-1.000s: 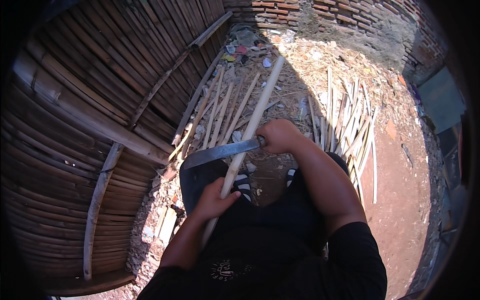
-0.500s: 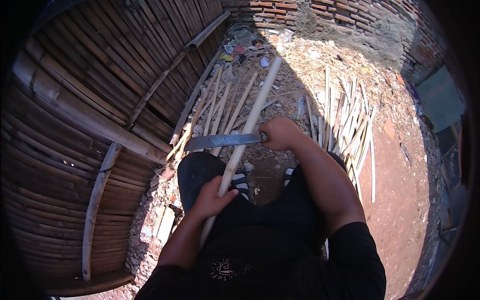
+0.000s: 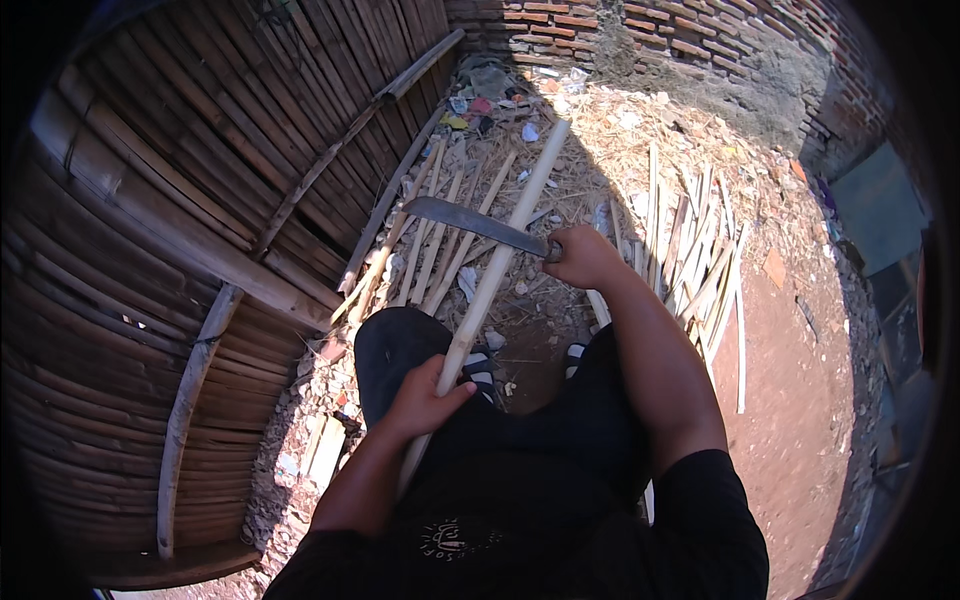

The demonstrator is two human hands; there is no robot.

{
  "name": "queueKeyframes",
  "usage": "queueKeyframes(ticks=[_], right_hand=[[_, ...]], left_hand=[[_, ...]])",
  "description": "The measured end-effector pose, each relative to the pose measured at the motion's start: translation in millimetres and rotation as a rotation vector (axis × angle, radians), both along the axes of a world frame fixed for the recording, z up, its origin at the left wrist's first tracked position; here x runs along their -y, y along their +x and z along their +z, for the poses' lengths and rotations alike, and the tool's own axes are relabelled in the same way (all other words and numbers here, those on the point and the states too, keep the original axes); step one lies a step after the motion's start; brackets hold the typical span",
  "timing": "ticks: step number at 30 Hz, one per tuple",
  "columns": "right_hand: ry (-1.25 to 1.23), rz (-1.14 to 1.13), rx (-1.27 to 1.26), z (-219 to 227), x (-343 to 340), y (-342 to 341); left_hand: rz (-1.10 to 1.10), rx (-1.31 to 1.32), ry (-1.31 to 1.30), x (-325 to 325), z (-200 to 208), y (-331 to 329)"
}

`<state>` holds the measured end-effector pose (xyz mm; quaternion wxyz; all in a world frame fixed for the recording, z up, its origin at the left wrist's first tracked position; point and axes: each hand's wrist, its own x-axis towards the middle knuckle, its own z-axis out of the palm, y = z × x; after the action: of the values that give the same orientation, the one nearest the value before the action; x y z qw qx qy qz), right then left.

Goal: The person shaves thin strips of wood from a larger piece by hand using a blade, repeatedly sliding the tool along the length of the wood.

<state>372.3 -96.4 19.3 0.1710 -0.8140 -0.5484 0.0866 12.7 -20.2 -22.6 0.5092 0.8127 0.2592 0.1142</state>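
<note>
A long pale bamboo strip (image 3: 499,262) slants from my lap up and away to the right, over my left thigh. My left hand (image 3: 428,400) is wrapped round its near part. Closed on the handle of a machete (image 3: 478,222), my right hand (image 3: 585,257) is on the far side of my knees. The dark blade lies across the strip, its tip pointing left and away. Whether its edge bites into the strip I cannot tell. The lower end of the strip is hidden by my left forearm.
Several bamboo strips (image 3: 436,235) lie on the left, and a bigger pile of strips (image 3: 704,255) on the right. A bamboo wall (image 3: 170,250) stands close on my left, a brick wall (image 3: 690,40) at the back. Shavings and litter (image 3: 580,110) cover the ground ahead.
My right hand has moved the machete away from me along the strip and slightly right, and the blade's tip now angles farther away. My left hand keeps its hold.
</note>
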Motion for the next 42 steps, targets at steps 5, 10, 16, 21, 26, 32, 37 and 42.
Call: queueKeyframes(ticks=[5, 10, 16, 21, 26, 32, 37, 42], right_hand=[[-0.137, 0.285, 0.084, 8.8, -12.5, -40.7], [-0.039, 0.202, 0.046, 4.1, -9.7, -24.4], [0.012, -0.153, -0.083, 9.2, -0.3, 7.1], [-0.056, 0.102, 0.003, 1.7, -4.5, -13.0], [-0.15, 0.292, 0.094, 10.7, -14.8, -43.2], [0.009, 0.052, 0.025, -1.7, -4.5, -8.8], [-0.002, -0.116, -0.077, 0.7, 0.7, 10.3], [-0.112, 0.168, 0.026, 0.5, -9.8, -19.7]], left_hand=[[0.029, -0.029, 0.015, -0.9, 0.7, -4.6], [0.019, -0.033, 0.011, 0.5, 4.3, -2.6], [-0.006, -0.034, 0.142, 0.3, 2.7, -2.4], [0.029, -0.084, -0.033, 2.0, 8.3, -1.0], [0.03, -0.052, 0.046, 0.4, 3.4, -5.4], [0.009, -0.035, 0.08, 0.6, 1.7, -2.7], [-0.006, -0.035, 0.092, 2.3, 5.5, -0.7], [0.016, -0.029, 0.037, 3.9, 8.5, -1.6]])
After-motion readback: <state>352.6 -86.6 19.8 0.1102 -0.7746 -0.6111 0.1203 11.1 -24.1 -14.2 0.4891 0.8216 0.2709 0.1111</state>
